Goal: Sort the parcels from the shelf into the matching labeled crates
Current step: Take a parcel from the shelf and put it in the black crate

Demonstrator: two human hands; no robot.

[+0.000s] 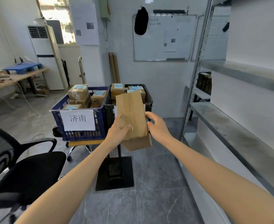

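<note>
The left hand (118,134) wraps the lower corner and the right hand (157,126) clasps the side edge of a taped cardboard parcel (130,110) held up before the black crate (109,109); it looks stiff, light, and best gripped by opposite edges.

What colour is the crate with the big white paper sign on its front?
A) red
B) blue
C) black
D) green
B: the white sign is stuck on the front of the blue crate. The black crate next to it is partly hidden behind the parcel, which the left hand and right hand hold.
</note>
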